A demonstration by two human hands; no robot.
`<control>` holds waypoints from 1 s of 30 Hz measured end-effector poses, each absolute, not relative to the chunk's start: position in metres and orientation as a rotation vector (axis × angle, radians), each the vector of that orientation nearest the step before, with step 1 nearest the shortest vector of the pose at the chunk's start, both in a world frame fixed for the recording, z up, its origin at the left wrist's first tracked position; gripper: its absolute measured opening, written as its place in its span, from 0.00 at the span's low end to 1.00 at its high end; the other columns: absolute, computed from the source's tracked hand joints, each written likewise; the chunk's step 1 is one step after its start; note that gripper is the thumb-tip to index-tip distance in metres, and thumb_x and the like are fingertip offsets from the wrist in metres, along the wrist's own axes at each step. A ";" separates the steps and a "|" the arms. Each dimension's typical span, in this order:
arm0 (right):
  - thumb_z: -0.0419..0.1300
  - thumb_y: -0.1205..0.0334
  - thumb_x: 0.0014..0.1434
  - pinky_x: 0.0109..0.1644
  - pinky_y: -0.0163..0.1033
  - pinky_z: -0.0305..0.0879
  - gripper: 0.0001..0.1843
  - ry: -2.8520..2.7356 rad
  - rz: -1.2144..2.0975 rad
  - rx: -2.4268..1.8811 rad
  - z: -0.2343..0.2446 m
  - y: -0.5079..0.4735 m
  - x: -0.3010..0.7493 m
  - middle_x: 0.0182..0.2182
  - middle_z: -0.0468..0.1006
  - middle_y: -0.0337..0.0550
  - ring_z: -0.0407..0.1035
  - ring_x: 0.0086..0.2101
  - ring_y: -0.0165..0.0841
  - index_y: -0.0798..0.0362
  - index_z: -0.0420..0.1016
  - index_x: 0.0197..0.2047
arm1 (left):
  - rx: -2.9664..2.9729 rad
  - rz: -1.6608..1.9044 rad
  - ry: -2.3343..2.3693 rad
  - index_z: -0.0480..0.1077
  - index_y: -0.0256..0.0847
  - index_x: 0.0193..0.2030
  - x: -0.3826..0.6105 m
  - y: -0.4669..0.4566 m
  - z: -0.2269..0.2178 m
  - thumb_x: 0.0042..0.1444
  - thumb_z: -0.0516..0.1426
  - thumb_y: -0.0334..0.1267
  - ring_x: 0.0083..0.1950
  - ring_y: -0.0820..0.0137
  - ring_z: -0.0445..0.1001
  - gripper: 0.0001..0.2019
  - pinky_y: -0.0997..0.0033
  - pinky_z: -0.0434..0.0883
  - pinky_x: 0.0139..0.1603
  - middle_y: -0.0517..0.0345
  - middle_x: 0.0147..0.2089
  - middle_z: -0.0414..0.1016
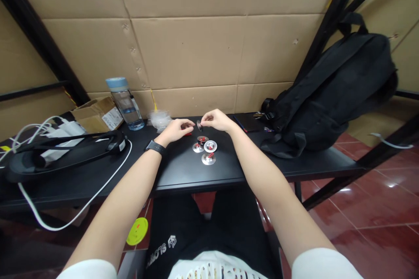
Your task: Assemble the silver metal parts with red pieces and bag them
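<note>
Small domed metal discs with red straps, which look like finger cymbals, are grouped on the black tabletop in front of me. One cymbal [199, 126] is raised on edge, pinched by the fingertips of my right hand [214, 120]. Just left of it is my left hand [179, 129], fingers curved and a little apart from the thumb. Something red [189, 134] shows beneath that hand, mostly hidden. Below both hands lie a silver cymbal [208, 159], a pale-rimmed cymbal [210, 146], another silver cymbal [197, 148] and a darker cymbal [203, 139], close together or overlapping.
A water bottle [126, 107], a cardboard box [98, 115] and clear plastic wrapping [159, 120] stand at the back left. A black headset-like band [65, 155] and white cable [98, 196] lie left. A black backpack [337, 91] fills the right, beside a dark flat item [248, 123].
</note>
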State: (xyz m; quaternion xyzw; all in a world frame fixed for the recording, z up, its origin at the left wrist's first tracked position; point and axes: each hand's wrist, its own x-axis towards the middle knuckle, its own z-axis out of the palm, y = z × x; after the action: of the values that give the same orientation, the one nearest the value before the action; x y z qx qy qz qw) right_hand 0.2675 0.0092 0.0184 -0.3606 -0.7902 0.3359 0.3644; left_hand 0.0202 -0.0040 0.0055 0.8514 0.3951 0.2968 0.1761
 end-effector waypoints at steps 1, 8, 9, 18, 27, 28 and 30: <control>0.69 0.56 0.50 0.38 0.36 0.69 0.11 -1.975 0.902 -0.892 0.016 0.009 0.260 0.29 0.82 0.44 0.73 0.30 0.31 0.56 0.81 0.32 | 2.392 0.873 1.091 0.80 0.40 0.45 0.024 -0.005 0.005 0.60 0.59 0.49 0.36 0.68 0.77 0.16 0.71 0.71 0.38 0.55 0.39 0.83; 0.71 0.51 0.51 0.38 0.35 0.74 0.16 -1.695 1.058 -0.800 0.012 -0.007 0.231 0.34 0.80 0.42 0.74 0.36 0.32 0.55 0.78 0.35 | 2.310 1.142 1.083 0.77 0.36 0.34 0.030 -0.009 0.009 0.60 0.59 0.51 0.32 0.70 0.73 0.17 0.73 0.69 0.35 0.55 0.31 0.79; 0.72 0.51 0.50 0.38 0.35 0.74 0.16 -1.691 1.062 -0.790 0.012 -0.010 0.230 0.35 0.80 0.42 0.74 0.37 0.32 0.54 0.79 0.36 | 2.307 1.163 1.072 0.77 0.36 0.34 0.029 -0.010 0.010 0.60 0.59 0.50 0.31 0.70 0.72 0.17 0.73 0.68 0.34 0.56 0.30 0.79; 0.76 0.58 0.46 0.34 0.33 0.73 0.19 -1.613 1.135 -0.808 0.012 -0.010 0.228 0.31 0.81 0.40 0.75 0.31 0.30 0.54 0.76 0.38 | 2.515 1.192 1.223 0.76 0.37 0.31 0.025 -0.011 0.013 0.55 0.58 0.38 0.30 0.71 0.72 0.08 0.73 0.67 0.36 0.58 0.30 0.79; 0.73 0.63 0.46 0.43 0.37 0.73 0.17 -1.849 0.844 -0.866 0.008 -0.005 0.227 0.34 0.83 0.40 0.78 0.35 0.32 0.53 0.76 0.40 | 2.622 1.041 1.283 0.80 0.39 0.34 0.017 -0.004 0.012 0.55 0.58 0.39 0.33 0.68 0.76 0.09 0.71 0.70 0.39 0.54 0.33 0.83; 0.72 0.65 0.46 0.44 0.37 0.72 0.17 -1.880 0.723 -0.926 0.009 -0.002 0.231 0.34 0.83 0.39 0.78 0.35 0.32 0.52 0.77 0.41 | 2.649 0.999 1.343 0.80 0.39 0.34 0.015 -0.003 0.012 0.55 0.58 0.38 0.33 0.67 0.77 0.09 0.70 0.69 0.38 0.54 0.33 0.83; 0.70 0.66 0.47 0.45 0.36 0.71 0.16 -1.916 0.502 -1.064 0.011 0.005 0.243 0.35 0.84 0.39 0.77 0.35 0.32 0.52 0.77 0.41 | 2.689 0.905 1.511 0.80 0.41 0.34 0.010 -0.001 0.013 0.54 0.58 0.37 0.34 0.64 0.77 0.09 0.69 0.69 0.37 0.53 0.34 0.83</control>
State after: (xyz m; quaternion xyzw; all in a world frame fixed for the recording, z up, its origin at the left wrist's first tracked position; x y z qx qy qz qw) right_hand 0.2431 0.0047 0.0114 -0.4267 -0.7685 0.2013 0.4321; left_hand 0.0095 -0.0011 0.0129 0.8359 0.4699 0.2813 -0.0363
